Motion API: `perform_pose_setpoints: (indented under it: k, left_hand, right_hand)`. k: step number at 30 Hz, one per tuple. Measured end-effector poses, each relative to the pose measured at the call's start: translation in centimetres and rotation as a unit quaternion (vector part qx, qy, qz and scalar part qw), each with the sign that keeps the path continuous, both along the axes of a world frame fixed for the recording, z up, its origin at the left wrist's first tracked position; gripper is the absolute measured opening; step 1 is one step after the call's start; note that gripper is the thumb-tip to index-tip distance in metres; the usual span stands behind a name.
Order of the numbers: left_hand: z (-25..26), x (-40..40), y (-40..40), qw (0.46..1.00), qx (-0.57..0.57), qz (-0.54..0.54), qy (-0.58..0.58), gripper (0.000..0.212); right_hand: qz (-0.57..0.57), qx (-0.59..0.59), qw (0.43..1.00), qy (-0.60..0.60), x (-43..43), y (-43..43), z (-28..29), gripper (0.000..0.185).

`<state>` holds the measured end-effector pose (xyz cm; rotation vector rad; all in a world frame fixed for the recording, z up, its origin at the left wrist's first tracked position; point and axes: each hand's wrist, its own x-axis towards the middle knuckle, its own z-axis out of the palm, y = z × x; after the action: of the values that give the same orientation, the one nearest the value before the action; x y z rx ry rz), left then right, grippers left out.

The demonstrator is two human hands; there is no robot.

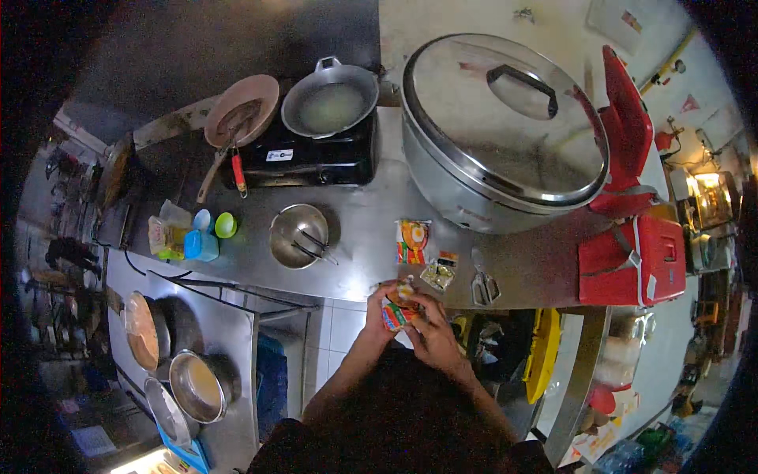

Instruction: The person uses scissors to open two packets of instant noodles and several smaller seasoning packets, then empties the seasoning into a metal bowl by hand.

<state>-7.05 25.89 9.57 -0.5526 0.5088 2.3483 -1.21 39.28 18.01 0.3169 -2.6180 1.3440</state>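
Observation:
Between both hands, just in front of the steel counter's near edge, is a printed instant noodle packet. My left hand grips its left side, and my right hand has its fingers on the right side. Whether the packet is torn cannot be made out. Beyond it on the counter lies a second noodle packet. Small seasoning sachets rest beside that one, and a pair of scissors lies further right. To the left stands a steel bowl with dark-handled utensils in it.
A wok with liquid sits on a black portable stove, beside a pan. A large lidded rice cooker and red cool box stand right. Plastic containers are left; steel bowls occupy a side table.

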Motion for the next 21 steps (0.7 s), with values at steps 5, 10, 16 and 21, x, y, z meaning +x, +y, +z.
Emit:
perform_pose_setpoints:
  k: [5, 10, 16, 21]
  left_hand:
    - [1.6, -0.4, 1.0, 0.999, -0.018, 0.000, -0.031, 0.031]
    - [-0.8, -0.7, -0.3, 0.997, 0.000, 0.035, -0.068, 0.034]
    - [-0.9, -2.5, -3.7, 0.987, 0.125, 0.026, -0.101, 0.054]
    - [-0.6, -2.6, -3.5, 0.988, 0.081, 0.026, -0.128, 0.055]
  right_hand:
    - [-0.025, -0.032, 0.999, -0.014, 1.1, 0.7, -1.5, 0.019]
    - [-0.095, -0.028, 0.993, 0.063, 0.3, 0.6, 1.3, 0.010]
    - [-0.238, -0.323, 0.886, -0.230, -0.8, 3.6, -1.9, 0.021]
    - [-0.248, 0.112, 0.959, -0.083, -1.9, 6.1, -6.9, 0.044]
